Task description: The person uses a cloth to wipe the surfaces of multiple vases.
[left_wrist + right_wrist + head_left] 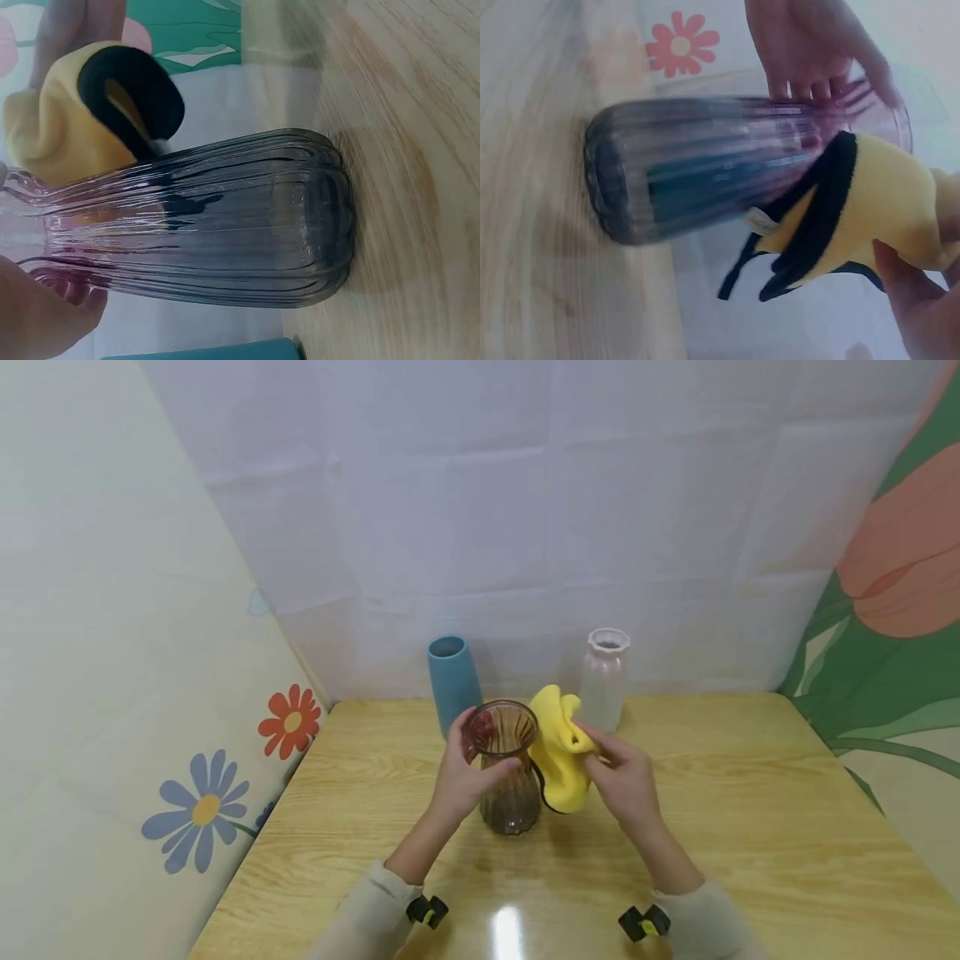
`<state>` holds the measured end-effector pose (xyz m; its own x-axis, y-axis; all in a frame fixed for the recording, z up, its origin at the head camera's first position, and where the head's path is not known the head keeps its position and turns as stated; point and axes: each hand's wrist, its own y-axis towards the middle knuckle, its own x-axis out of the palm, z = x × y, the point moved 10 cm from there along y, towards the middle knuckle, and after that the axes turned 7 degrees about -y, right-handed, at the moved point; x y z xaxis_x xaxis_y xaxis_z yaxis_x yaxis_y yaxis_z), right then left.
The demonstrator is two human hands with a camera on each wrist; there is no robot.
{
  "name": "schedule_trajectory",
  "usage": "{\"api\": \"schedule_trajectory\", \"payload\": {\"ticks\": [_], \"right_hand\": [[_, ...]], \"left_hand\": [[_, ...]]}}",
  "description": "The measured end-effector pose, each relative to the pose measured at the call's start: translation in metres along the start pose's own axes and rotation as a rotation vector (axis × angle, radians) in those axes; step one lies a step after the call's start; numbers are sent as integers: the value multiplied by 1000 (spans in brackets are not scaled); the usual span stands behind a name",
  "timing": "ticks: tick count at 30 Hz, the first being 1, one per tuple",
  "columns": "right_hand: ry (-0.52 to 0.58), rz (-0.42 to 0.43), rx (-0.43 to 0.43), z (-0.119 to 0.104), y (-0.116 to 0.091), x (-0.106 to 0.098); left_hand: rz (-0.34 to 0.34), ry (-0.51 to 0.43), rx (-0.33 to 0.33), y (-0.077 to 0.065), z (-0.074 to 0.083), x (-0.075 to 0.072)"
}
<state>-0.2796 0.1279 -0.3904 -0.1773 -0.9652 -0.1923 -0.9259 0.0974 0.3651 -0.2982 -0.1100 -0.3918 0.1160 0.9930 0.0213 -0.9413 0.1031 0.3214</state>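
Observation:
A ribbed, see-through glass vase [512, 797], purplish near the top and smoky grey below, stands on the table. My left hand [467, 779] grips it around the neck, thumb in front and fingers behind. In my right hand [624, 774], a yellow cloth [561, 752] with a dark edge is pinched and bunched up. The cloth is right beside the vase's right side; in the right wrist view the cloth [885, 202] overlaps the upper part of the vase [697, 165]. A small white tag [761, 220] shows on its dark edge.
Behind the left hand stands a blue vase [452, 683]. A whitish vase with a scalloped rim [604, 681] is at the back right, behind the cloth. The wooden table [750, 810] meets a white sheet [450, 510] at the back.

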Motion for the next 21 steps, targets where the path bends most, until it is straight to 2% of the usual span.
{"api": "schedule_trajectory", "payload": {"ticks": [4, 7, 11, 14, 21], "right_hand": [[44, -14, -44, -2, 0, 12], [55, -48, -93, -4, -3, 23], [48, -68, -201, -11, -9, 33], [24, -58, -262, -16, -13, 35], [-20, -27, -315, -17, -20, 35]], "left_hand": [[8, 2, 16, 3, -4, -1], [-23, -2, 26, 5, -6, -2], [-76, 8, 28, 6, -7, -1], [-99, 18, 14, 7, -7, -1], [-151, 33, -1, 10, -6, 3]]}}
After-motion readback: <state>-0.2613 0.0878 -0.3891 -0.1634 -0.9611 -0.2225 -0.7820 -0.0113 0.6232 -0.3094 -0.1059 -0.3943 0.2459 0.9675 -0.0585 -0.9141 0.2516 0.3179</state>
